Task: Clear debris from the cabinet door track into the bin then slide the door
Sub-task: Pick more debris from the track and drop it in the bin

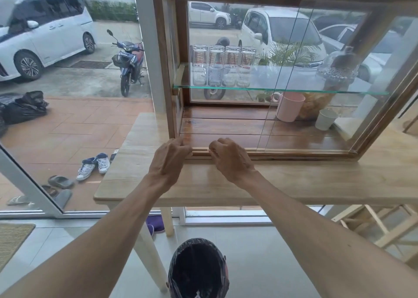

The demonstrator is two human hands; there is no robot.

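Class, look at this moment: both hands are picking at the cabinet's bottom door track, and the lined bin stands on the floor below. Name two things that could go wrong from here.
1. The bin sits on the floor under the table edge, well below the door track; debris pinched by the left hand or right hand may drop onto the tabletop or floor instead.
2. The glass sliding door has a bare edge close to the right hand; sliding it early could catch fingers.

Head cam; looks fwd/down, close over table [294, 184].
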